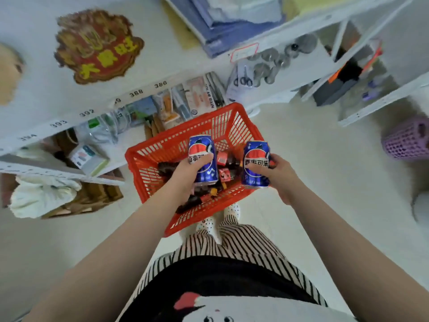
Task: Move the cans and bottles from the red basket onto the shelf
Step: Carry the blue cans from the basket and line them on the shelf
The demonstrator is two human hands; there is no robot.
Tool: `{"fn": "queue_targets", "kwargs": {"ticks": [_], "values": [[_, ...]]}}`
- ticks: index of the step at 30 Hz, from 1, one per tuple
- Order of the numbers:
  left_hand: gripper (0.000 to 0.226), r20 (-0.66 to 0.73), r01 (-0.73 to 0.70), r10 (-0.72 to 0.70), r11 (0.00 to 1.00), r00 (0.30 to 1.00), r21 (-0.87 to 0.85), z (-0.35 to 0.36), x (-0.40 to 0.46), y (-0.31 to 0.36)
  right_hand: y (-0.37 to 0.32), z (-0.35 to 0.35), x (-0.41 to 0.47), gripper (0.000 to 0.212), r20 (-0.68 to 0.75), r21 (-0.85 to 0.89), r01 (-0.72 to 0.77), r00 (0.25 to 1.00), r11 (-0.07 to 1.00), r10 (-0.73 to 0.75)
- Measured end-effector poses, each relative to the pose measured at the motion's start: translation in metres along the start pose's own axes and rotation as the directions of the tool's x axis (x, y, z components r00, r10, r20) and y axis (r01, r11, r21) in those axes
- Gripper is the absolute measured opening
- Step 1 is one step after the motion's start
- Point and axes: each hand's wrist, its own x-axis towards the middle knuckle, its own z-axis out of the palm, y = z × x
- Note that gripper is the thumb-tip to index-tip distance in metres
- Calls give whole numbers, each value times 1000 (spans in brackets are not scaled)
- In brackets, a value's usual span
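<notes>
1. While the red basket (pixel 185 145) sits on the floor at the person's feet, both hands are up out of it, each with a blue cola can.
2. Left hand (pixel 185 175) curls round the left can (pixel 202 159), held upright above the basket's middle.
3. Right hand (pixel 277 173) wraps the right can (pixel 256 163), held at the basket's right rim.
4. Two at once looks like a way of saving trips.
5. Dark bottles and red-labelled items (pixel 222 173) wait in the basket.
6. The white shelf (pixel 139 89) with numbered edges stands just beyond, already crowded, so a free gap seems needed.
</notes>
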Motion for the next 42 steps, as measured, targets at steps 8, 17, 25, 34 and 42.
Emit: {"fn": "queue_targets", "kwargs": {"ticks": [8, 17, 25, 34, 42], "values": [[41, 351, 32, -70, 993, 934, 114, 91, -27, 37, 9, -68, -75, 52, -252, 237, 98, 967, 967, -36], [33, 516, 43, -250, 924, 819, 380, 221, -56, 16, 55, -160, -135, 58, -460, 441, 183, 887, 879, 46], [33, 561, -93, -256, 850, 787, 518, 351, -70, -64, 125, -278, -184, 57, -539, 499, 221, 836, 838, 100], [19, 593, -117, -309, 814, 744, 569, 511, -103, -163, 212, -424, -248, 55, -615, 509, 254, 776, 822, 141], [20, 629, -165, -369, 762, 684, 626, 643, -116, -195, 261, -528, -269, 68, -676, 582, 316, 700, 749, 230]]}}
